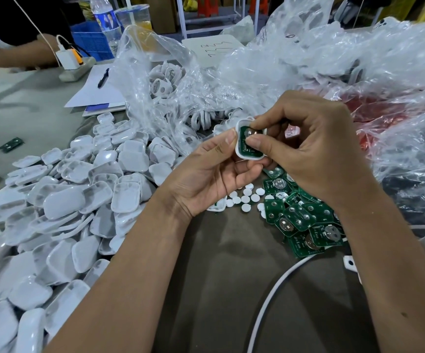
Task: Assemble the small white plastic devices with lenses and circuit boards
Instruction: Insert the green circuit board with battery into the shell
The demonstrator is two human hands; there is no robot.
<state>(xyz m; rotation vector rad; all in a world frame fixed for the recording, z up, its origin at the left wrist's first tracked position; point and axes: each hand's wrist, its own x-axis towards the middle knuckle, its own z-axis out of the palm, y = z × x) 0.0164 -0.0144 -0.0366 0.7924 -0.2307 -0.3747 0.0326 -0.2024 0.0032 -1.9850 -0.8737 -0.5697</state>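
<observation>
My left hand [212, 174] holds a small white plastic shell [242, 152] from below and the side, above the table's middle. A green circuit board [247, 135] lies inside the shell. My right hand [308, 151] presses on that board with thumb and forefinger. Just below my hands lie several small white round lenses [246, 200]. To their right is a heap of green circuit boards [300, 220] with round metal battery holders. A large pile of white shells [74, 200] covers the table's left side.
Crumpled clear plastic bags [308, 62] with white ring parts [163, 80] fill the back and right. A white cable [277, 284] curves across the brown table front. Papers with a pen [103, 77], a power strip [76, 70], a bottle and another person's arm [10, 56] are at back left.
</observation>
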